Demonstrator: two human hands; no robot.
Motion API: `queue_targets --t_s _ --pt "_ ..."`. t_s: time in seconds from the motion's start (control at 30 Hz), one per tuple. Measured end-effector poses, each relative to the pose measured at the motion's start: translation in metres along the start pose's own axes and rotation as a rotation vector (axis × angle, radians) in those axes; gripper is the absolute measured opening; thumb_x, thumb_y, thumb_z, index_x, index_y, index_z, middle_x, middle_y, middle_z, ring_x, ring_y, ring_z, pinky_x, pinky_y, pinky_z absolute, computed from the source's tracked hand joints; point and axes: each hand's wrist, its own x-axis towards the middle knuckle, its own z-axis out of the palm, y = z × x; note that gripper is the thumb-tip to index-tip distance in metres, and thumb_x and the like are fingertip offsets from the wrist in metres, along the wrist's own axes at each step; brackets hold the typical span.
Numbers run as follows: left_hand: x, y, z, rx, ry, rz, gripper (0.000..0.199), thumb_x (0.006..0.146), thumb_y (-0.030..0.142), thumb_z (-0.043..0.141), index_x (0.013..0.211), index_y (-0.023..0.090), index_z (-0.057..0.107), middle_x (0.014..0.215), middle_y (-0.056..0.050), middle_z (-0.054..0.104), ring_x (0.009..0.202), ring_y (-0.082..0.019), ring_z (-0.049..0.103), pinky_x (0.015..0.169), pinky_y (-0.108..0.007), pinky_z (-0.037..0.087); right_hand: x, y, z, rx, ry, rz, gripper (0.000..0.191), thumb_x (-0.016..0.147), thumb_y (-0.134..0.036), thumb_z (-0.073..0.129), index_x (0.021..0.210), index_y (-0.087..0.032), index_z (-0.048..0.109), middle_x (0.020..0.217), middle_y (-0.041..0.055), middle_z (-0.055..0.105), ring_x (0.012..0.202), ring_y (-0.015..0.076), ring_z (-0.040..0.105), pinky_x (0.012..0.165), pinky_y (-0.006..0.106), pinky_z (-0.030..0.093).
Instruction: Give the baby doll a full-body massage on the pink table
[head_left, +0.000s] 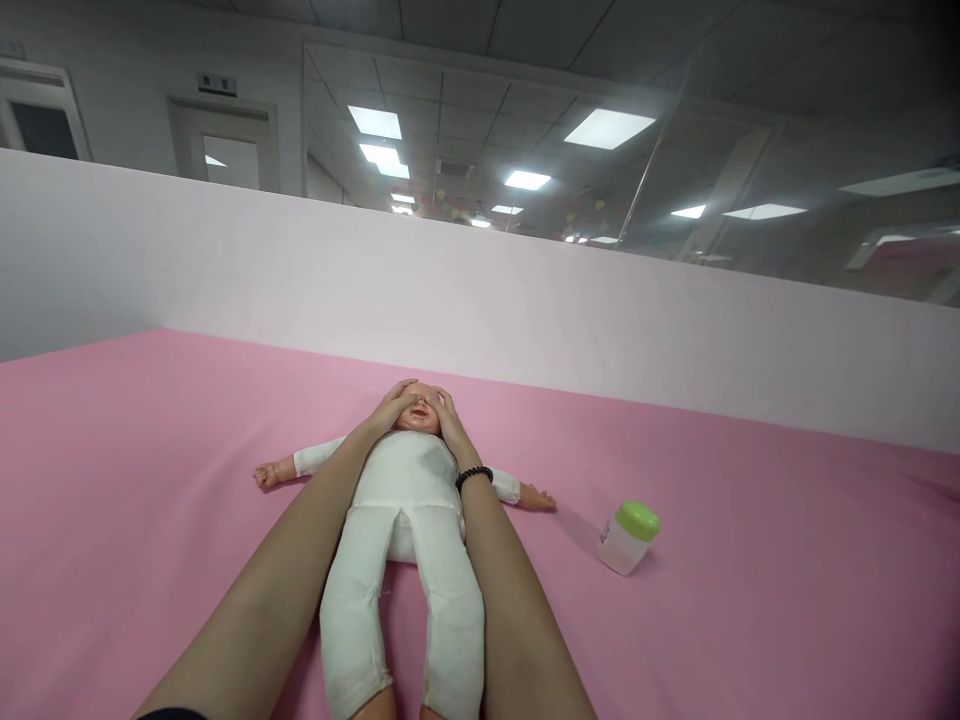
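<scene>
One doll [409, 470] lies face-up, head toward the surface's [750, 580] far edge. The left hand [390, 408] and right hand [450, 420] both cup its head, unclenched. One jar [628, 540] stands rightward, farther from that edge.

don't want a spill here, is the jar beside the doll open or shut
Shut: the green lid sits over the top of the jar, no gap showing. Whether it is fastened tight, I cannot tell.

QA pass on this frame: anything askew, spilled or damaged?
Nothing stands out. The doll lies face up on the pink surface, left hand and right hand on its head. The green-lidded container is closed, with no visible spill around it.
</scene>
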Motion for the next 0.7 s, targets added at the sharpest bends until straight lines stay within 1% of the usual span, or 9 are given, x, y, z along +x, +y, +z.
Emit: queue_targets --t_s 0.13,0.23,0.33,0.43,0.57,0.7 --pt "0.005 -0.005 0.000 -0.048 -0.011 0.041 0.057 0.079 0.036 0.066 0.133 0.019 0.059 0.128 -0.011 0.069 0.119 -0.027 0.066 0.104 -0.036 0.053 0.002 0.001 0.001 0.002 -0.011 0.008 0.062 0.079 -0.058 0.072 0.134 -0.031 0.060 0.128 0.0037 0.069 0.115 0.0245 0.066 0.104 0.037 0.052" --pt "0.008 -0.008 0.001 -0.079 -0.007 0.041 0.060 0.076 0.035 0.064 0.133 0.018 0.057 0.128 -0.011 0.068 0.118 -0.026 0.066 0.106 -0.038 0.051 0.006 0.004 0.001 0.012 0.009 -0.029 0.060 0.080 -0.058 0.068 0.132 -0.028 0.060 0.133 0.0040 0.066 0.122 0.0236 0.062 0.107 0.035 0.050" --pt "0.010 -0.010 0.001 -0.076 0.004 0.039 0.062 0.075 0.037 0.064 0.134 0.018 0.056 0.128 -0.011 0.068 0.119 -0.026 0.066 0.107 -0.038 0.050 0.008 0.007 0.000 0.019 -0.007 -0.047 0.060 0.080 -0.059 0.068 0.131 -0.028 0.060 0.138 0.0040 0.063 0.127 0.0230 0.059 0.110 0.034 0.047" --pt "0.011 -0.011 0.001 -0.047 -0.004 0.056 0.063 0.075 0.041 0.067 0.133 0.018 0.058 0.127 -0.011 0.068 0.120 -0.028 0.065 0.108 -0.039 0.050 0.009 0.008 -0.002 0.016 -0.023 -0.018 0.064 0.079 -0.060 0.069 0.134 -0.029 0.058 0.134 0.0042 0.064 0.121 0.0228 0.062 0.107 0.035 0.048" --pt "0.011 -0.013 0.000 -0.017 -0.010 0.081 0.068 0.074 0.047 0.071 0.133 0.017 0.059 0.128 -0.012 0.067 0.120 -0.029 0.065 0.109 -0.042 0.050 0.008 0.007 -0.003 -0.016 -0.019 0.017 0.068 0.077 -0.061 0.073 0.135 -0.031 0.056 0.124 0.0029 0.068 0.111 0.0221 0.065 0.104 0.036 0.050" --pt "0.013 -0.015 0.000 -0.014 -0.013 0.077 0.065 0.077 0.045 0.069 0.135 0.018 0.057 0.124 -0.010 0.069 0.115 -0.026 0.067 0.105 -0.040 0.052 0.008 0.005 -0.003 -0.016 -0.026 0.015 0.066 0.077 -0.060 0.073 0.133 -0.031 0.056 0.125 0.0021 0.067 0.113 0.0220 0.064 0.103 0.035 0.050"
